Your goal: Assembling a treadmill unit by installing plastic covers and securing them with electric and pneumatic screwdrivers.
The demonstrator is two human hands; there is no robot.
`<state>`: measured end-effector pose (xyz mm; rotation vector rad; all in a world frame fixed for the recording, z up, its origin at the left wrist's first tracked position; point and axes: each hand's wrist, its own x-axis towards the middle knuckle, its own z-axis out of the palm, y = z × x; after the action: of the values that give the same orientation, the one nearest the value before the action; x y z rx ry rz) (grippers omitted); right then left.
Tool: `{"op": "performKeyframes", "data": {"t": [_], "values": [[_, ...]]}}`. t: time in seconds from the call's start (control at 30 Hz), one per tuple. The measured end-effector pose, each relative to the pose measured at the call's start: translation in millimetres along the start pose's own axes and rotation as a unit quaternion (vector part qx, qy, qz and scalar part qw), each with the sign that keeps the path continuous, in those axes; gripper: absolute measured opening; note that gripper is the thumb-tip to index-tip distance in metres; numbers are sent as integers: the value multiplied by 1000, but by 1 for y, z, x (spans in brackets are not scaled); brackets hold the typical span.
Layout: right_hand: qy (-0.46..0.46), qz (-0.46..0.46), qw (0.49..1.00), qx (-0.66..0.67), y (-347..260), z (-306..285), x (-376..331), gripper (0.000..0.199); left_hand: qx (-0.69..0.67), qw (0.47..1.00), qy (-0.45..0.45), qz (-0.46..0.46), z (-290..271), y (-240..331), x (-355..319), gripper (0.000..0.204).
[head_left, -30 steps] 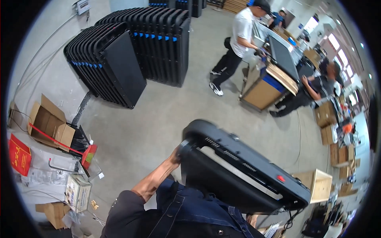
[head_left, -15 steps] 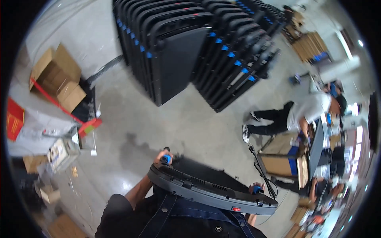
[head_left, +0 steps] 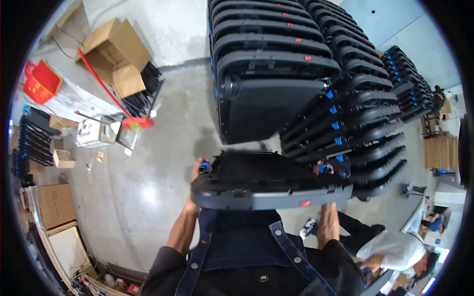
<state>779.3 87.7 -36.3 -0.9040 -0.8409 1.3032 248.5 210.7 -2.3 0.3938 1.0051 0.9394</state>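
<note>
Head view: left hand (head_left: 198, 170) and right hand (head_left: 324, 169) are gripping the flat black unit (head_left: 269, 195) at opposite sides, well apart. Unit's sitting between the blue apron (head_left: 242, 241) and a row of similar black units (head_left: 276, 108); can't tell if it's touching the floor (head_left: 148, 192).

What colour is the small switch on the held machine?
The switch is red, best seen in the head view.
</note>
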Motion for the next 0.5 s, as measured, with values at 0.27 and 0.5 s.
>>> {"op": "performKeyframes", "data": {"t": [0.27,0.5], "values": [[229,96,951,183,21,-101,189,36,-75,988,89,105,64,-41,130,38],[474,133,869,50,37,-112,228,45,338,914,146,167,56,15,128,52]]}}
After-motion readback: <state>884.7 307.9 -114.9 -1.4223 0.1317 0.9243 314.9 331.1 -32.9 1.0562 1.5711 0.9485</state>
